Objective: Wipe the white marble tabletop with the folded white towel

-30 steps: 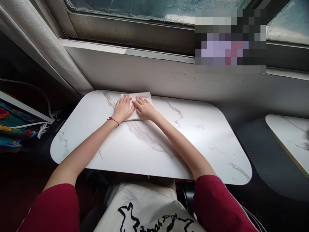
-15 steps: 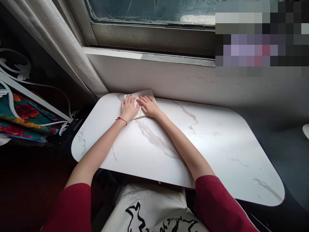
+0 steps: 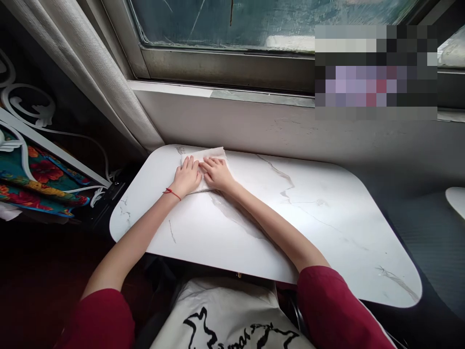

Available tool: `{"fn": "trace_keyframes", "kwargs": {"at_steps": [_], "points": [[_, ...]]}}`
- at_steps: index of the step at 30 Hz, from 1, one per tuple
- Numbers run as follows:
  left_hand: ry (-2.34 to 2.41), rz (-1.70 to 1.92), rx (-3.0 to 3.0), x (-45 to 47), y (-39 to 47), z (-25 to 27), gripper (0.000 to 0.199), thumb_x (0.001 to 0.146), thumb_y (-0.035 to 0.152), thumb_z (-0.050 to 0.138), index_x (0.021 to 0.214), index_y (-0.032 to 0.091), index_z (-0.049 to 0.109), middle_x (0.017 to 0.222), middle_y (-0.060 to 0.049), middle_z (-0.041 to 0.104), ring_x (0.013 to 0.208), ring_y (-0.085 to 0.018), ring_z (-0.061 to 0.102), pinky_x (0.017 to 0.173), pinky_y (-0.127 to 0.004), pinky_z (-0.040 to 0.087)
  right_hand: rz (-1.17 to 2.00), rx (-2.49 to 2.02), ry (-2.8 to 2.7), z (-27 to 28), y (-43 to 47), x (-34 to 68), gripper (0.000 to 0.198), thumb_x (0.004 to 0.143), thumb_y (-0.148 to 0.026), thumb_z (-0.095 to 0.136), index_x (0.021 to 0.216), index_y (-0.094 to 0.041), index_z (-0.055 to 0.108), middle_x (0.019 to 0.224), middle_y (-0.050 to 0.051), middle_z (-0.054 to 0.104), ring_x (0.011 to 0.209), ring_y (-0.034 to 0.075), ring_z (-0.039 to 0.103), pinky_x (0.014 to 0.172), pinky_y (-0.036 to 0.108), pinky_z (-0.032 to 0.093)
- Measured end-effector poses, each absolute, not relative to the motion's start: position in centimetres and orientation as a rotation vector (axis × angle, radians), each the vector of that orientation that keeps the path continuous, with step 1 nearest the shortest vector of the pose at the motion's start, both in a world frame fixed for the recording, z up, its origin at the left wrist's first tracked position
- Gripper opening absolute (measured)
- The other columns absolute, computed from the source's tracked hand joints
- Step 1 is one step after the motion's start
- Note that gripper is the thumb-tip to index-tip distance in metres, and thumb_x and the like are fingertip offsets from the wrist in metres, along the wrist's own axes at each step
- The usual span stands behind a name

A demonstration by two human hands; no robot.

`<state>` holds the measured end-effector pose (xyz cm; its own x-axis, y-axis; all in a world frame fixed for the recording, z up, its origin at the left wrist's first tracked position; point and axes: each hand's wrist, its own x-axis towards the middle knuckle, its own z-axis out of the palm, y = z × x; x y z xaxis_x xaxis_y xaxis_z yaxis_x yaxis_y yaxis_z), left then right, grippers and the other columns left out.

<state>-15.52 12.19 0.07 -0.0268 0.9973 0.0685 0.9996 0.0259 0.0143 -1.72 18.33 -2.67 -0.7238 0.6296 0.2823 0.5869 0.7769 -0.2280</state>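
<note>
A thin white cloth (image 3: 204,154) lies on the marble-patterned white tabletop (image 3: 327,228), close to its far left edge by the wall. Flat on the cloth's left part rests my left hand (image 3: 187,175), fingers stretched out, a red string bracelet on the wrist. My right hand (image 3: 217,173) presses on the cloth just beside it, palm down with fingers extended and pointing left. The thumbs come close together. Both hands cover much of the cloth; its far edge and a strip at the near side show.
Behind the table rises a pale wall (image 3: 254,128) with a window (image 3: 218,29) above. A light curtain (image 3: 90,68) hangs at left. White scrolled metalwork (image 3: 32,104) and a flowered cloth (image 3: 43,169) stand left of the table. Dark ribbed upholstery (image 3: 432,252) is at right.
Both hands and the cloth have slid slightly toward me and a little left; the cloth's far edge has come away from the wall. The view has tilted up a little.
</note>
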Motion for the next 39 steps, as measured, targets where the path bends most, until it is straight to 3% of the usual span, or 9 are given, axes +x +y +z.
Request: {"fn": "trace_keyframes", "kwargs": {"at_steps": [7,12,17,20,23,28,33,39], "points": [[-2.180,-0.109,-2.222,-18.3,5.1,0.4,0.053,0.099,0.023,0.030,0.147,0.007,0.048,0.163,-0.019,0.041,0.155,-0.030,0.034,0.116,-0.050,0.044,0.027,-1.014,-2.691,-1.9,9.4,-4.6,0.049,0.103,-0.019,0.038,0.148,-0.001,0.049,0.155,0.032,0.045,0.140,0.043,0.047,0.108,0.061,0.040],[-2.191,-0.325,-2.290,-19.8,-2.6,-0.4,0.052,0.101,0.031,0.032,0.148,0.015,0.046,0.164,-0.014,0.040,0.155,-0.028,0.034,0.121,-0.050,0.041,-0.042,-0.874,-2.815,-1.4,3.2,-4.8,0.051,0.102,-0.017,0.041,0.147,0.007,0.044,0.151,0.039,0.044,0.139,0.046,0.050,0.108,0.065,0.043],[-2.238,-0.597,-2.092,-18.6,-9.2,-2.0,0.043,0.104,0.030,0.031,0.144,0.021,0.045,0.161,-0.013,0.044,0.154,-0.027,0.034,0.122,-0.052,0.040,-0.115,-0.603,-2.814,-1.9,-1.3,-4.3,0.052,0.103,-0.023,0.042,0.145,0.007,0.045,0.150,0.039,0.045,0.136,0.044,0.054,0.106,0.065,0.046],[-2.302,-0.628,-1.926,-17.7,-10.5,-2.4,0.043,0.104,0.027,0.030,0.144,0.024,0.043,0.160,-0.014,0.045,0.154,-0.030,0.034,0.122,-0.056,0.038,-0.170,-0.532,-2.794,-2.2,-2.0,-4.8,0.051,0.103,-0.025,0.037,0.144,0.002,0.050,0.149,0.034,0.050,0.135,0.042,0.056,0.105,0.062,0.047],[-2.370,-0.582,-1.834,-17.5,-9.8,-2.4,0.047,0.102,0.026,0.029,0.147,0.024,0.040,0.160,-0.017,0.044,0.156,-0.031,0.030,0.122,-0.059,0.036,-0.097,-0.500,-2.767,-2.4,-0.8,-5.5,0.051,0.102,-0.028,0.037,0.144,-0.006,0.055,0.150,0.027,0.053,0.135,0.040,0.055,0.106,0.059,0.048],[-2.451,-0.531,-1.761,-18.7,-6.2,-2.6,0.052,0.100,0.025,0.028,0.150,0.017,0.037,0.162,-0.021,0.040,0.157,-0.034,0.027,0.125,-0.063,0.028,0.168,-0.410,-2.707,-2.9,3.2,-6.5,0.054,0.101,-0.035,0.043,0.145,-0.005,0.054,0.154,0.030,0.048,0.140,0.044,0.047,0.107,0.061,0.042],[-2.486,-0.330,-1.859,-21.2,-1.3,-1.9,0.055,0.097,0.023,0.028,0.147,0.004,0.043,0.164,-0.025,0.035,0.157,-0.034,0.025,0.127,-0.062,0.025,0.121,-0.485,-2.678,-3.4,7.0,-8.1,0.054,0.101,-0.033,0.042,0.145,-0.003,0.052,0.154,0.030,0.047,0.139,0.044,0.046,0.107,0.058,0.039],[-2.593,-0.055,-1.863,-23.5,5.9,0.1,0.058,0.096,0.022,0.031,0.147,0.000,0.045,0.164,-0.026,0.033,0.156,-0.035,0.027,0.127,-0.058,0.025,0.157,-0.621,-2.679,-3.2,12.0,-10.7,0.051,0.104,-0.029,0.037,0.149,-0.009,0.050,0.159,0.020,0.045,0.144,0.035,0.040,0.115,0.049,0.032]]}}
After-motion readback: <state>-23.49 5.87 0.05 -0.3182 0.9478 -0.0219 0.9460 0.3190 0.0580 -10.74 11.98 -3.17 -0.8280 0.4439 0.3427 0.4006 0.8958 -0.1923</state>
